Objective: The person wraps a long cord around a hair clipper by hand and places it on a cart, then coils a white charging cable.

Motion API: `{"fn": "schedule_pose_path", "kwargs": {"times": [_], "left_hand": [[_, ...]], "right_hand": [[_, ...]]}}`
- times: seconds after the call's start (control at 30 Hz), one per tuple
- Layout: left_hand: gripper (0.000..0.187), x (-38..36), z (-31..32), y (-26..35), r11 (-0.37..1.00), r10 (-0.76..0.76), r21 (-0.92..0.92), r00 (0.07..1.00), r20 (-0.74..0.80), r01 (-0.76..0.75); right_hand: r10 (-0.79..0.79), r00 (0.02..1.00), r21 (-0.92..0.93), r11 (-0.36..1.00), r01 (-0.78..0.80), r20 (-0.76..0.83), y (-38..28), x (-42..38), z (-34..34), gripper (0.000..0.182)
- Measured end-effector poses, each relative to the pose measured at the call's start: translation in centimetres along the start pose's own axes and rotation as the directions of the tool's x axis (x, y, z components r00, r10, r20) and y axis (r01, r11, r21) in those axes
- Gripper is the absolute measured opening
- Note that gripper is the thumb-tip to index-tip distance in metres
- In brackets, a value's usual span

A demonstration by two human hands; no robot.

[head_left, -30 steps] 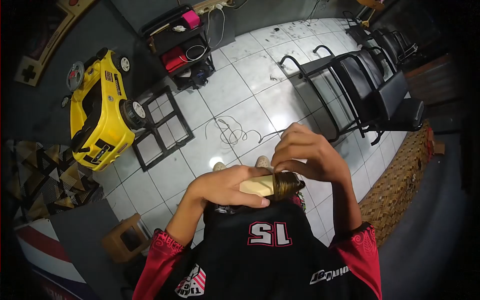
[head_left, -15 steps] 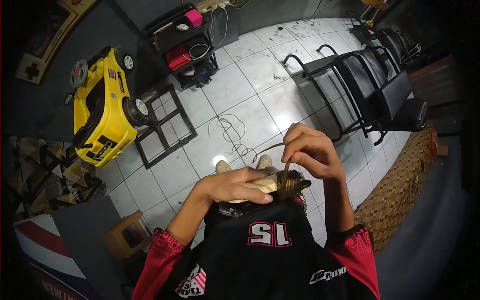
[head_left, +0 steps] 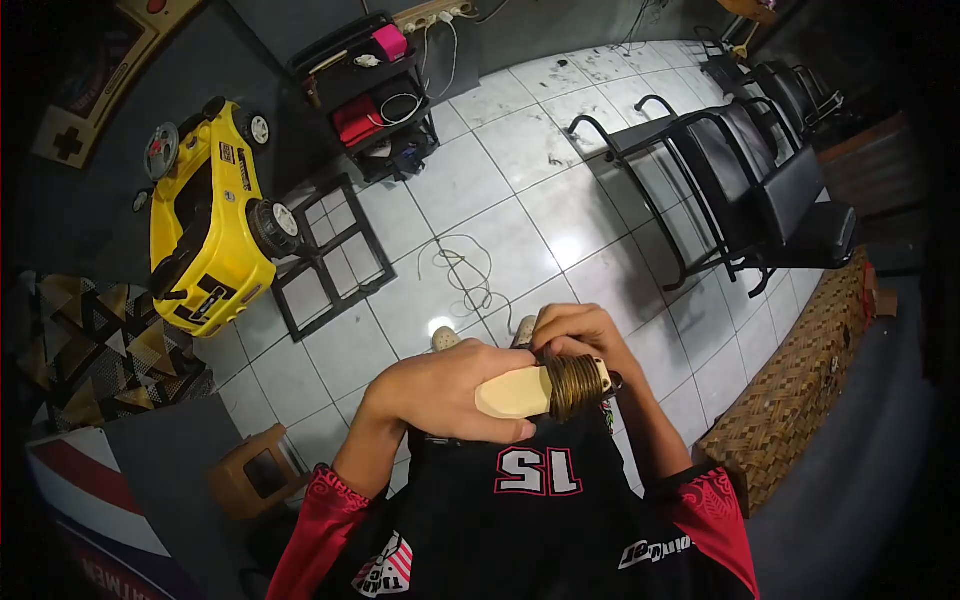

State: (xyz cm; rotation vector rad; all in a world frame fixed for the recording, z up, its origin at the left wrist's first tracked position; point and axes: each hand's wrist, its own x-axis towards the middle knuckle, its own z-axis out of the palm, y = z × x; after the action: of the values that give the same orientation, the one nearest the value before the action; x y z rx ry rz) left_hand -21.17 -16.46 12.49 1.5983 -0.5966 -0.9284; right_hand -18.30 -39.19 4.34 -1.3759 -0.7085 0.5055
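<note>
My left hand (head_left: 450, 390) wraps round a cream-coloured handle (head_left: 520, 393) in front of my shirt. Brown cord is wound in a thick coil (head_left: 575, 388) about the handle's right end. Behind the coil, my right hand (head_left: 580, 330) is closed with curled fingers on the cord; the exact pinch is partly hidden by the coil. A loose length of the same cord (head_left: 487, 290) lies in loops on the tiles beyond my shoes and runs back towards my hands.
A yellow toy car (head_left: 215, 225) and a black frame (head_left: 335, 255) stand at the left. Behind them is a black shelf trolley (head_left: 365, 90). Black metal-framed chairs (head_left: 740, 170) stand at the right, near a woven panel (head_left: 785, 400). A cardboard box (head_left: 255, 470) sits at lower left.
My right hand has come down from above the coil to its far side, carrying the cord round. The handle has turned in my left hand, showing more of its cream face.
</note>
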Motion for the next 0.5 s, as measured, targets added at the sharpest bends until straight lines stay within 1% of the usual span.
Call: {"fn": "schedule_pose_path", "kwargs": {"times": [0.07,0.13,0.2,0.23,0.3,0.33,0.4,0.43,0.47,0.5], "left_hand": [[0.038,-0.1,0.1,0.3,0.999,-0.028,0.031,0.999,-0.016,0.028],[0.038,-0.2,0.2,0.5,0.996,-0.055,0.063,0.998,-0.029,0.057],[0.039,-0.2,0.5,0.9,0.997,-0.034,0.063,0.995,-0.097,0.04],[0.039,-0.3,0.5,1.3,0.997,-0.033,0.064,0.995,-0.096,0.04],[0.04,-0.4,0.5,2.1,0.992,0.033,0.125,0.982,-0.187,-0.009],[0.04,-0.3,0.6,2.0,0.992,0.035,0.129,0.981,-0.189,-0.011],[0.043,-0.2,0.8,1.6,0.999,0.049,0.005,0.909,-0.415,-0.052],[0.049,-0.2,0.3,2.2,1.0,0.004,-0.016,0.904,-0.427,-0.012],[0.049,-0.1,0.1,1.8,1.0,0.006,-0.01,0.902,-0.432,-0.012],[0.05,0.1,-0.2,0.8,0.999,0.037,0.003,0.866,-0.498,-0.041]], "right_hand": [[0.121,0.987,0.02,0.993,-0.119,-0.101,-0.4,-0.5,1.1,0.021],[0.111,0.986,0.01,0.994,-0.111,-0.125,-0.3,-0.6,1.8,0.024],[0.04,0.967,-0.107,0.992,-0.069,-0.253,-0.6,-0.4,2.2,0.023],[0.039,0.967,-0.108,0.992,-0.068,-0.254,-0.4,-0.5,2.0,0.023],[0.121,0.956,-0.206,0.962,-0.179,-0.267,0.9,-0.9,1.3,0.017],[0.117,0.957,-0.209,0.962,-0.175,-0.265,1.9,-1.3,1.2,0.017],[0.025,0.972,-0.288,0.953,-0.094,-0.235,4.0,-2.5,1.9,0.011],[-0.094,0.931,-0.308,0.951,-0.021,-0.354,4.6,-2.6,2.5,0.015],[0.13,0.925,-0.296,0.923,-0.244,-0.357,5.5,-3.2,2.4,0.012],[0.206,0.904,-0.193,0.936,-0.293,-0.375,4.2,-2.8,2.9,0.01]]}}
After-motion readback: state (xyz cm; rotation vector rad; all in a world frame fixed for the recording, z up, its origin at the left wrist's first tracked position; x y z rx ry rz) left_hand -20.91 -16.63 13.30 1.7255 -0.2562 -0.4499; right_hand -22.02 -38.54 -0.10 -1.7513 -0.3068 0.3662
